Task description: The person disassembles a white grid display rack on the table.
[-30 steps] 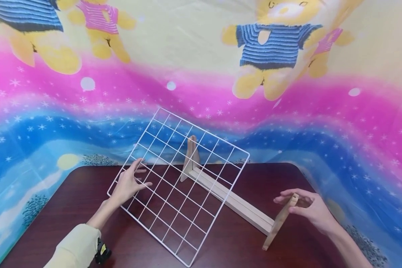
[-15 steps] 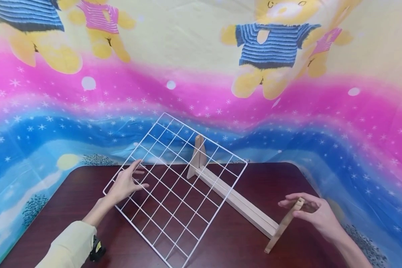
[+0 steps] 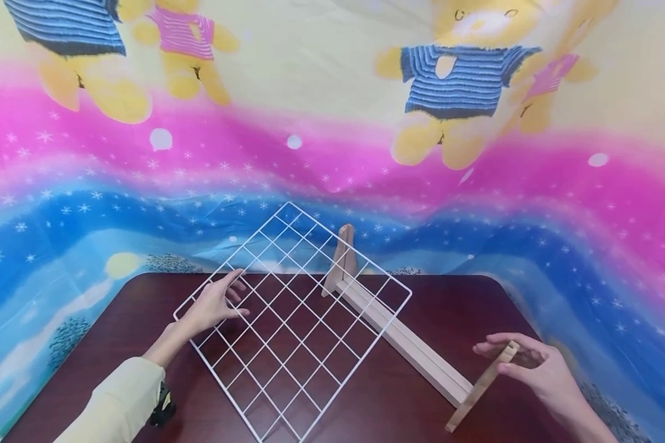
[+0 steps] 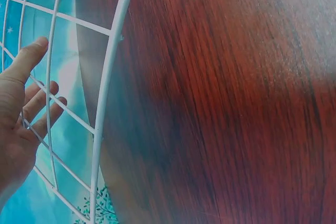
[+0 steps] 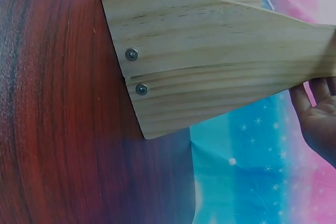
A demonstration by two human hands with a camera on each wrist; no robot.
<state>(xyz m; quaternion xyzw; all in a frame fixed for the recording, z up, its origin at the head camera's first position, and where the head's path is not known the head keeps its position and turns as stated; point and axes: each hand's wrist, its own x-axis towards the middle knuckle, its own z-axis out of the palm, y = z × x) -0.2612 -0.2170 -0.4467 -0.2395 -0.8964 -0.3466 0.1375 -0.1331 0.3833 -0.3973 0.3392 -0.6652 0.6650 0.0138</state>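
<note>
My left hand [image 3: 213, 304] holds a white wire grid panel [image 3: 355, 367] by its left side, tilted over the table. In the left wrist view the thumb and fingers spread around the thin wires, inside the thick outer wire [image 4: 102, 87]. On the right, my right hand [image 3: 537, 363] pinches the top of a wooden end piece [image 3: 483, 386]. That piece joins a long grooved wooden bar [image 3: 404, 344], with a second upright [image 3: 343, 264] at its far end, partly behind the grid. Two metal screws [image 5: 136, 72] show low on the end piece in the right wrist view.
The dark red wooden table [image 3: 144, 344] has a rounded far edge. Behind it hangs a cloth [image 3: 310, 160] printed with bears and snowflakes. A black device [image 3: 163, 406] sits at the left sleeve.
The grid has turned and tipped lower, its top corner shifting right and down. The wooden stand has moved slightly right and nearer with my right hand. The whole view has shifted a little.
</note>
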